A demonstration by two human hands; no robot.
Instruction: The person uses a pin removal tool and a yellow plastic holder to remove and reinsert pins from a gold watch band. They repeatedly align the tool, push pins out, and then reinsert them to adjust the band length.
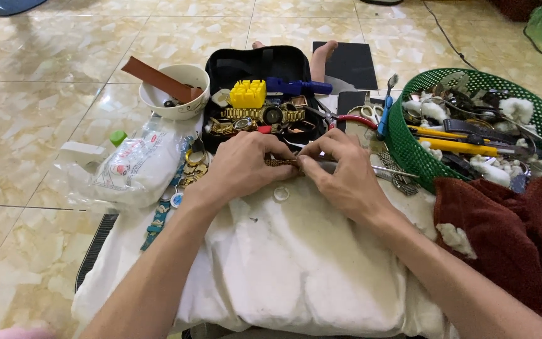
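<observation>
Both hands meet over a cream cloth-covered bench (296, 263). The left hand (243, 166) curls closed around a gold metal link watch band (281, 162), of which only a short stretch shows between the two hands; the rest is hidden under the fingers. The right hand (340, 172) pinches shut at the band's end, and whether it also grips the thin silver metal tool (391, 171) jutting out beside it is hard to tell. A small white ring (281, 193) lies on the cloth just below the hands. Behind them, an open black case (255, 63) holds a tangle of gold watches. A green plastic mesh basket (403, 141) is cut off at the right.
</observation>
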